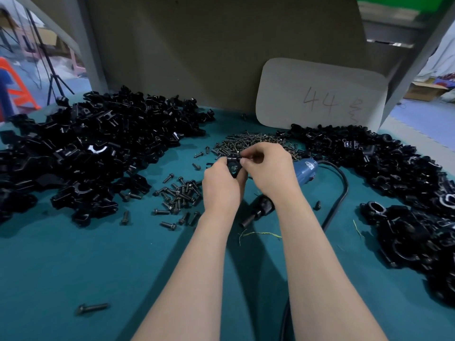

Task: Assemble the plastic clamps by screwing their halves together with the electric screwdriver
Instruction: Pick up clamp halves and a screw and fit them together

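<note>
Teal mat (73, 262), piles (86, 143) flanking hands (221, 185) (270, 173) gripping clamp (234, 166)

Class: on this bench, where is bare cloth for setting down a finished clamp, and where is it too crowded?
Bare: the near left cloth, bordered by the left clamp pile, the left forearm and one lone screw. A narrower strip lies between the cable and the right clamp pile. Crowded: the middle, with screw heaps and the screwdriver.

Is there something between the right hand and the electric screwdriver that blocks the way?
Nothing visible: the electric screwdriver lies just beneath the right hand, which holds the clamp together with the left hand.
</note>
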A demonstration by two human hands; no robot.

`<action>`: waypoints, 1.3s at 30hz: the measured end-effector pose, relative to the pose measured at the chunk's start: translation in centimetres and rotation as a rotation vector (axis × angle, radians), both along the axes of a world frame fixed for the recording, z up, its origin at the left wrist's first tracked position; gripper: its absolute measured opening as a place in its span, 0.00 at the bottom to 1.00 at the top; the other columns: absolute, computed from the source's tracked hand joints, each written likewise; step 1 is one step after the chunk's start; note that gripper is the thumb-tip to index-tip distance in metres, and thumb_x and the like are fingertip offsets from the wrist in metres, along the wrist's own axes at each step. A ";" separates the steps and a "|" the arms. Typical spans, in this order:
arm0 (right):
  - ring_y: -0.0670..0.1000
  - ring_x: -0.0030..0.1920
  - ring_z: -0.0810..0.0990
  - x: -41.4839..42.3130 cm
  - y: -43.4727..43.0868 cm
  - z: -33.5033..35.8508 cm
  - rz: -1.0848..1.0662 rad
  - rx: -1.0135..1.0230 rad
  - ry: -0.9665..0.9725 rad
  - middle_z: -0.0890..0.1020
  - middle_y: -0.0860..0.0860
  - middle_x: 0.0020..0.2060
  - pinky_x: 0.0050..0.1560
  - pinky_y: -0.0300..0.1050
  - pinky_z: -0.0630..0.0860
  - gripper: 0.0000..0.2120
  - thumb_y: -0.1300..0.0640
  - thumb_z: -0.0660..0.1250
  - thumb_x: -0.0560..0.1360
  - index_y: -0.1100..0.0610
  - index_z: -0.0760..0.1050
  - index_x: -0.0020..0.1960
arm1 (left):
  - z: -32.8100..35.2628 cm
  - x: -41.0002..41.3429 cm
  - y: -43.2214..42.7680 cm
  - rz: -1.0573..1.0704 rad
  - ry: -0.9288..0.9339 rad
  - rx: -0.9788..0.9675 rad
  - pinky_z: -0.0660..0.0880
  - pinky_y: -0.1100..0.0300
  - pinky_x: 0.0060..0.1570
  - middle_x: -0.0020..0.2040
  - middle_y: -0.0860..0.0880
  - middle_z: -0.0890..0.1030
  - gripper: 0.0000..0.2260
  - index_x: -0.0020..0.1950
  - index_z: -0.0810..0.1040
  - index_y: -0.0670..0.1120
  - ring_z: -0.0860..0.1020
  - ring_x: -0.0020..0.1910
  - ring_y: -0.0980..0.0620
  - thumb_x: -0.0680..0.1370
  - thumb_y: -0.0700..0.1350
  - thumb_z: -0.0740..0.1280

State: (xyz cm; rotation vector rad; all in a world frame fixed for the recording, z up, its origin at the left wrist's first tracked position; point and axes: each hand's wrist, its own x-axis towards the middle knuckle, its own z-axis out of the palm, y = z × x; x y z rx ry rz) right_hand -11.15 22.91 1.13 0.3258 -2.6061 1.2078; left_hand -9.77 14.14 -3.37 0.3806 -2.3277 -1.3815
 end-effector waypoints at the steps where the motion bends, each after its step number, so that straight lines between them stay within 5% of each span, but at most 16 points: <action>1: 0.38 0.37 0.74 0.0 0.0 0.0 0.017 -0.014 -0.009 0.80 0.47 0.42 0.26 0.22 0.66 0.08 0.62 0.66 0.76 0.49 0.77 0.45 | 0.1 0.0 -0.1 0.000 -0.006 0.003 0.66 0.58 0.28 0.39 0.46 0.80 0.12 0.50 0.75 0.42 0.75 0.34 0.50 0.76 0.51 0.67; 6: 0.39 0.39 0.74 0.1 -0.1 -0.3 0.017 -0.054 0.029 0.78 0.47 0.43 0.27 0.21 0.65 0.06 0.62 0.65 0.77 0.52 0.76 0.46 | 0.2 0.1 0.0 -0.003 -0.017 0.044 0.66 0.59 0.28 0.34 0.50 0.78 0.14 0.51 0.77 0.41 0.75 0.32 0.52 0.76 0.52 0.68; 11: 0.48 0.46 0.74 -0.2 -0.5 -1.2 -0.039 0.036 0.020 0.78 0.49 0.46 0.43 0.36 0.66 0.03 0.55 0.64 0.79 0.53 0.71 0.47 | 0.3 0.3 0.3 -0.026 -0.063 0.037 0.73 0.55 0.38 0.47 0.43 0.82 0.23 0.68 0.73 0.41 0.80 0.45 0.43 0.76 0.49 0.68; 16: 0.39 0.37 0.72 -0.2 -0.4 -1.4 -0.015 -0.024 -0.014 0.76 0.43 0.37 0.35 0.20 0.65 0.03 0.55 0.67 0.77 0.53 0.75 0.46 | 0.2 0.2 -0.1 -0.024 -0.100 0.106 0.79 0.51 0.43 0.47 0.43 0.82 0.18 0.61 0.77 0.42 0.82 0.44 0.43 0.76 0.51 0.68; 21: 0.39 0.39 0.73 -0.3 0.0 -1.0 0.022 -0.041 -0.072 0.78 0.45 0.41 0.34 0.18 0.65 0.02 0.59 0.66 0.77 0.53 0.75 0.49 | 0.1 0.2 -0.2 -0.023 -0.090 0.160 0.77 0.57 0.36 0.31 0.51 0.80 0.11 0.48 0.78 0.42 0.80 0.33 0.50 0.76 0.50 0.69; 24: 0.44 0.42 0.73 -0.2 -0.2 -1.2 -0.011 0.007 -0.038 0.77 0.47 0.44 0.37 0.26 0.66 0.01 0.57 0.64 0.78 0.54 0.74 0.48 | 0.2 0.2 -0.1 -0.038 -0.104 0.130 0.80 0.50 0.43 0.41 0.44 0.83 0.16 0.55 0.78 0.39 0.82 0.41 0.44 0.76 0.51 0.68; 30: 0.53 0.49 0.72 -0.3 -0.7 -2.1 -0.053 0.130 0.008 0.77 0.53 0.48 0.44 0.44 0.64 0.08 0.52 0.59 0.81 0.57 0.71 0.50 | 0.2 0.3 0.0 -0.002 -0.079 -0.009 0.64 0.58 0.27 0.43 0.43 0.81 0.15 0.51 0.77 0.40 0.79 0.44 0.41 0.77 0.52 0.66; 39: 0.53 0.43 0.74 -0.3 -0.5 -2.0 -0.093 0.121 0.019 0.77 0.53 0.40 0.43 0.45 0.68 0.12 0.50 0.59 0.81 0.56 0.69 0.42 | 0.2 0.3 0.0 0.019 -0.065 -0.110 0.66 0.57 0.31 0.44 0.44 0.81 0.15 0.54 0.77 0.41 0.78 0.42 0.44 0.77 0.52 0.66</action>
